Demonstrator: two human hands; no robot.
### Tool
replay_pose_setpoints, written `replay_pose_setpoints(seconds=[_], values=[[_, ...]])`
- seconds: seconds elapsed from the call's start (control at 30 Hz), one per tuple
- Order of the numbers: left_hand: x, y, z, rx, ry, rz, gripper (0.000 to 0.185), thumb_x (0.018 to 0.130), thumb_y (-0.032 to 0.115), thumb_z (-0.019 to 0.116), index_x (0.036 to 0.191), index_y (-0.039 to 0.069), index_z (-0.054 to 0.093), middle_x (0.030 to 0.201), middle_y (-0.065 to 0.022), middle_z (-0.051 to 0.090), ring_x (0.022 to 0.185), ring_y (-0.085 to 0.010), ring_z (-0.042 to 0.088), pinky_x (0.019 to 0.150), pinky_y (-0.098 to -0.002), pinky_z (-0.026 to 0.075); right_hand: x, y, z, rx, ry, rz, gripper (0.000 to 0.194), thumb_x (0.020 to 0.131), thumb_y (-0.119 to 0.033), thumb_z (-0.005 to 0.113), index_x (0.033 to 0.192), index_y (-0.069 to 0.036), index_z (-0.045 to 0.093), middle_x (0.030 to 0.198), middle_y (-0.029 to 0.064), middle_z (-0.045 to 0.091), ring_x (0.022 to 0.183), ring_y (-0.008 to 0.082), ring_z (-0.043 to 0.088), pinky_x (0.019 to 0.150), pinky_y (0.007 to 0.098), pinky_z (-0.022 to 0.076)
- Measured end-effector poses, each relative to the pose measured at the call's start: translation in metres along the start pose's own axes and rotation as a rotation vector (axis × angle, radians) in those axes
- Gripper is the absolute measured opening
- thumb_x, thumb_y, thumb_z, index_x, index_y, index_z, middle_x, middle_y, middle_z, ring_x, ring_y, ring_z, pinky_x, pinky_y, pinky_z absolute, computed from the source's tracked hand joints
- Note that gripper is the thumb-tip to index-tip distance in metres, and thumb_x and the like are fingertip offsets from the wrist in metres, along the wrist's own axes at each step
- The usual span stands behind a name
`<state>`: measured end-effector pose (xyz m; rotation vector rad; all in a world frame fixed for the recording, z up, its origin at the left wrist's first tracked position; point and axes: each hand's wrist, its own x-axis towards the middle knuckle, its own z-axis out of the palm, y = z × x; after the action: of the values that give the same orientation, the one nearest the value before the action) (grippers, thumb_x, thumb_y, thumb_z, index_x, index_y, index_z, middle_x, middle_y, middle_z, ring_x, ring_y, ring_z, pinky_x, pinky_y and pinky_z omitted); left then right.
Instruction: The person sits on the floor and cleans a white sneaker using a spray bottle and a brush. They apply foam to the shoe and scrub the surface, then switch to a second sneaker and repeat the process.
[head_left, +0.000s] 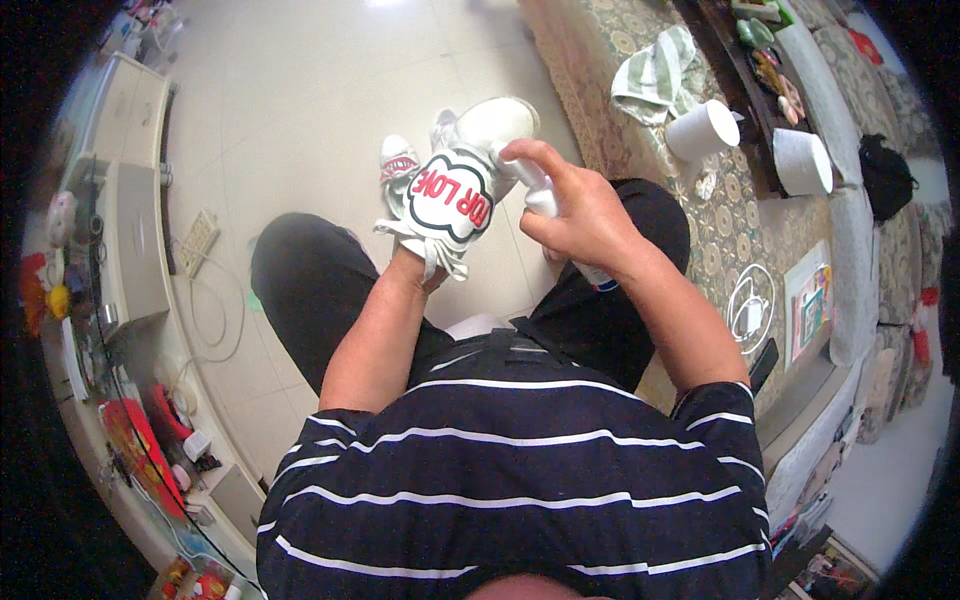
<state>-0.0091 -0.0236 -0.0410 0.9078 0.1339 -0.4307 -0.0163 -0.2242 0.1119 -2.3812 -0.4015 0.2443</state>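
My left hand (424, 268) holds up a white shoe (498, 122); the shoe hides most of the hand. Its large white tongue (450, 196) has a black cloud-shaped outline and red lettering, and loose white laces (444, 259) hang toward my wrist. Wrapped around a white spray bottle (541, 199) is my right hand (583, 210), with the index finger over the spray head beside the shoe. The bottle's lower part shows beneath my wrist. Beyond the raised shoe, another white shoe (397, 159) with red trim is on the tiled floor, partly covered.
A patterned cloth (724, 217) covers the furniture at right, bearing a striped towel (660, 75), a paper roll (701, 130) and a white charging cable (750, 307). Left, a power strip (198, 241) lies on the floor beside a low cabinet (135, 240).
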Motion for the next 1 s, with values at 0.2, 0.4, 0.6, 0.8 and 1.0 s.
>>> replay_pose_setpoints(seconds=[0.2, 0.4, 0.6, 0.8, 1.0], values=[[-0.008, -0.006, 0.01, 1.34, -0.079, 0.45, 0.029, 0.099, 0.026, 0.054, 0.123, 0.011, 0.058, 0.118, -0.0064, 0.062, 0.111, -0.02, 0.058, 0.099, -0.0341, 0.046, -0.001, -0.01, -0.009, -0.128, -0.129, 0.08, 0.066, 0.074, -0.012, 0.066, 0.136, -0.026, 0.049, 0.096, 0.0233, 0.07, 0.088, 0.042, 0.07, 0.08, 0.0485, 0.0546], [-0.014, -0.015, 0.006, 1.449, -0.2, 0.414, 0.049, 0.092, 0.02, 0.07, 0.136, 0.009, 0.053, 0.134, -0.0071, 0.057, 0.125, -0.0202, 0.052, 0.111, -0.0353, 0.038, -0.013, -0.004, -0.013, -0.149, -0.116, 0.049, 0.069, 0.072, -0.01, 0.065, 0.137, -0.026, 0.049, 0.104, 0.0229, 0.069, 0.096, 0.0445, 0.067, 0.085, 0.0489, 0.053], [-0.01, 0.009, 0.023, 1.616, -0.132, 0.509, 0.03, 0.09, 0.025, 0.064, 0.117, 0.012, 0.061, 0.115, -0.0086, 0.062, 0.106, -0.0255, 0.058, 0.093, -0.0393, 0.047, -0.014, 0.001, -0.007, -0.148, -0.206, 0.103, 0.066, 0.072, -0.011, 0.065, 0.135, -0.025, 0.051, 0.1, 0.0232, 0.07, 0.093, 0.0445, 0.067, 0.083, 0.0497, 0.0537], [-0.017, 0.022, 0.046, 1.813, -0.219, 0.798, 0.018, 0.081, 0.023, 0.063, 0.094, 0.012, 0.063, 0.092, -0.0087, 0.062, 0.091, -0.0277, 0.06, 0.078, -0.0401, 0.049, -0.002, 0.009, -0.009, -0.151, -0.086, 0.045, 0.067, 0.074, -0.016, 0.065, 0.138, -0.027, 0.048, 0.085, 0.0251, 0.068, 0.084, 0.046, 0.068, 0.077, 0.0544, 0.054], [-0.001, 0.009, 0.023, 1.835, -0.179, 0.862, 0.019, 0.083, 0.025, 0.06, 0.093, 0.01, 0.068, 0.093, -0.0092, 0.067, 0.088, -0.0243, 0.062, 0.076, -0.0385, 0.05, -0.006, 0.021, -0.004, -0.215, 0.009, 0.015, 0.066, 0.076, -0.016, 0.066, 0.138, -0.028, 0.047, 0.091, 0.0236, 0.07, 0.088, 0.0436, 0.069, 0.08, 0.0517, 0.0556]])
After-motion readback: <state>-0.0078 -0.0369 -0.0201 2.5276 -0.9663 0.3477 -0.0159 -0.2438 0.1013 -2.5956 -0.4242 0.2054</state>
